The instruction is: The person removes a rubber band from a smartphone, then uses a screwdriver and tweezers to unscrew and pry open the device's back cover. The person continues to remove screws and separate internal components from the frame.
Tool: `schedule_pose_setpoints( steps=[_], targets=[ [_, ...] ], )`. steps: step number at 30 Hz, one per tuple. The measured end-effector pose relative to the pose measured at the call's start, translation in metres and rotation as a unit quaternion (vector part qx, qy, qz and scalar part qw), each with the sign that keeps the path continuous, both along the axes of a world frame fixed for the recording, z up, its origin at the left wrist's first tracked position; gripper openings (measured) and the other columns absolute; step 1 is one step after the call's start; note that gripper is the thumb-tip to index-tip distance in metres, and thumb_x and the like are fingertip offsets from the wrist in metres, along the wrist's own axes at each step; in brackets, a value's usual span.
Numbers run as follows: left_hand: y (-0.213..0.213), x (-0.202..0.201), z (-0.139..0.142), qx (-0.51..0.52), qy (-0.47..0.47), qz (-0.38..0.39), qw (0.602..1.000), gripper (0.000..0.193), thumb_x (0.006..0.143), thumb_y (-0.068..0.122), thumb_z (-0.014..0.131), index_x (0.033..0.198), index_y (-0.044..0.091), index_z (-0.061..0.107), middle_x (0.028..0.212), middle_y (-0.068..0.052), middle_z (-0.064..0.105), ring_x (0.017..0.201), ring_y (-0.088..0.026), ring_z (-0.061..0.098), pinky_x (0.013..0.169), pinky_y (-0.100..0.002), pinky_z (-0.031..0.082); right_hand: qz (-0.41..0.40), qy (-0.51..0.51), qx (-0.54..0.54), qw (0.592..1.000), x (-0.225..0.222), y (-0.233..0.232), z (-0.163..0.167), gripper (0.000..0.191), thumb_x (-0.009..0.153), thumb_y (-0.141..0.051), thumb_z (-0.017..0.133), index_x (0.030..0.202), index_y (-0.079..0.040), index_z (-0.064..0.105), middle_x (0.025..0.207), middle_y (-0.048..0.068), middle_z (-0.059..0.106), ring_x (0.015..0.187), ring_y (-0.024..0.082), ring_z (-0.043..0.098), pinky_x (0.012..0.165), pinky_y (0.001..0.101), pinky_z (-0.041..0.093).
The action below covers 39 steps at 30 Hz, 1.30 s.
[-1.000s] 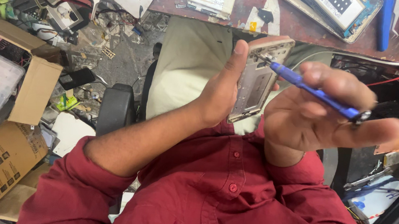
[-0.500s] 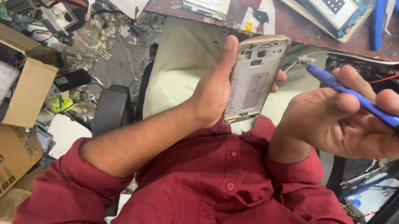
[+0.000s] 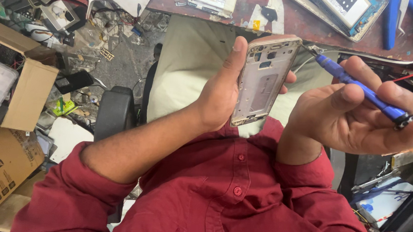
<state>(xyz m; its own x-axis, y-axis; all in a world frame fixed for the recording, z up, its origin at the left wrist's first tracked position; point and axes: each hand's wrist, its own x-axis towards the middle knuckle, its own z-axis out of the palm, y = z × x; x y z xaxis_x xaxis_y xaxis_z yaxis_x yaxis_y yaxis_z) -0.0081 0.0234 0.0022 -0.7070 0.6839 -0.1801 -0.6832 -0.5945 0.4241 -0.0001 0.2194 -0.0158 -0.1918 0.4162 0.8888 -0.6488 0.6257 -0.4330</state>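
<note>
Head view: your left hand (image 3: 220,95) clamps the bare phone frame (image 3: 265,80) upright over your lap, thumb along its left edge, while your right hand (image 3: 357,114) holds the blue screwdriver (image 3: 361,88) in loosely curled fingers, tip just beside the frame's top right corner — with so light a pinch the tip could skid off and gouge the frame, or a loose screw could drop into the floor clutter. Hidden: your left fingers behind the frame, whether the tip touches, any screw — too small.
</note>
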Motion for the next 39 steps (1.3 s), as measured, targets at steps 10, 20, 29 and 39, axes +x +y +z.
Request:
schedule_pose_setpoints(
  steps=[10, 20, 29, 39],
  targets=[
    [0.000, 0.000, 0.000, -0.009, 0.010, 0.001, 1.000, 0.086, 0.108, 0.069, 0.025, 0.163, 0.005, 0.039, 0.132, -0.018, 0.065, 0.121, -0.026, 0.063, 0.112, -0.042, 0.051, 0.027, -0.009, 0.037, 0.999, -0.003, -0.001, 0.002, 0.068, 0.097, -0.007, 0.068, 0.155, -0.017, 0.035, 0.120, 0.014, 0.060, 0.065, 0.031, 0.072, 0.058, 0.0323, 0.060],
    [-0.001, 0.000, 0.000, -0.037, 0.021, -0.005, 0.999, 0.087, 0.107, 0.070, 0.023, 0.162, 0.004, 0.040, 0.133, -0.016, 0.065, 0.118, -0.024, 0.063, 0.109, -0.041, 0.052, 0.133, -0.072, -0.157, 0.976, 0.003, -0.023, 0.011, 0.071, 0.107, -0.005, 0.055, 0.162, -0.024, 0.014, 0.135, 0.020, 0.056, 0.106, 0.033, 0.073, 0.093, 0.0387, 0.065],
    [0.000, 0.000, -0.002, -0.031, 0.016, -0.001, 0.999, 0.086, 0.108, 0.069, 0.024, 0.161, 0.004, 0.041, 0.131, -0.017, 0.065, 0.119, -0.025, 0.063, 0.110, -0.041, 0.052, 0.132, -0.049, -0.049, 0.989, 0.004, -0.013, 0.007, 0.076, 0.102, 0.008, 0.061, 0.160, -0.024, 0.023, 0.132, 0.016, 0.057, 0.096, 0.026, 0.073, 0.086, 0.0316, 0.060],
    [0.001, -0.003, -0.006, -0.025, -0.008, -0.003, 1.000, 0.087, 0.106, 0.070, 0.023, 0.159, 0.004, 0.043, 0.131, -0.017, 0.067, 0.118, -0.025, 0.065, 0.109, -0.041, 0.052, 0.099, -0.100, -0.018, 0.990, 0.004, -0.016, 0.018, 0.063, 0.106, 0.009, 0.059, 0.157, -0.018, 0.034, 0.128, 0.011, 0.061, 0.094, 0.023, 0.067, 0.082, 0.0316, 0.058]
  ],
)
